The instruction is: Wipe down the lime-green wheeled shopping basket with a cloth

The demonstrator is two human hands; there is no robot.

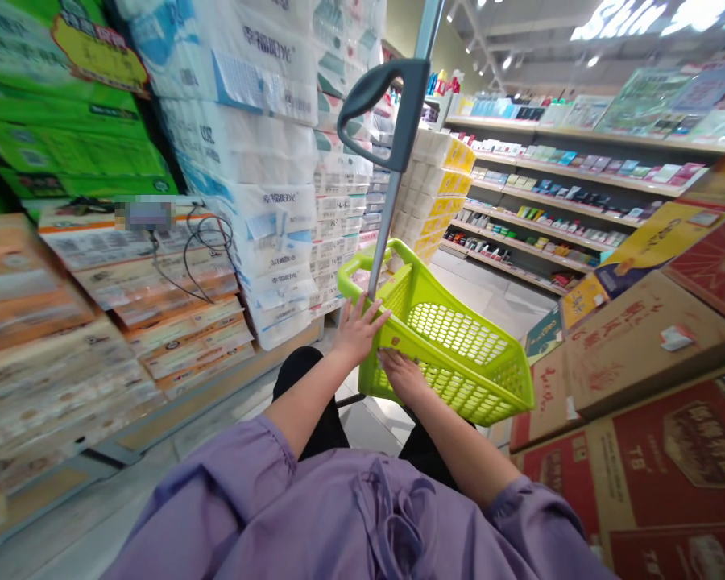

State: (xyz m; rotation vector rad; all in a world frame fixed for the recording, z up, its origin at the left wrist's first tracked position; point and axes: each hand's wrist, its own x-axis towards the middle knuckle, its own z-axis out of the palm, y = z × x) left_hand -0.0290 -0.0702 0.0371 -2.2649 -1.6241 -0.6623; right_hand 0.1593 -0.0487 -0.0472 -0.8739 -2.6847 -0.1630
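Observation:
A lime-green plastic shopping basket (pixel 453 366) with perforated sides stands in front of my knees. Its pull-out metal rod (pixel 387 217) rises from the near left end and carries a dark grey loop handle (pixel 406 117). My left hand (pixel 358 326) lies on the basket's rim by the foot of the rod, fingers stretched out. Lower and to the right, my right hand (pixel 400 372) rests flat against the outer side wall, its fingers extended. Neither hand is wrapped around anything. No goods show inside the basket.
Stacked white tissue packs (pixel 271 201) rise on the left beside orange-and-white packs (pixel 187 338) with loose black cables (pixel 209 234). Cardboard cartons (pixel 652 346) crowd the right side. Shelves of small products (pixel 556 193) line the back. Pale floor tiles (pixel 489 282) run between.

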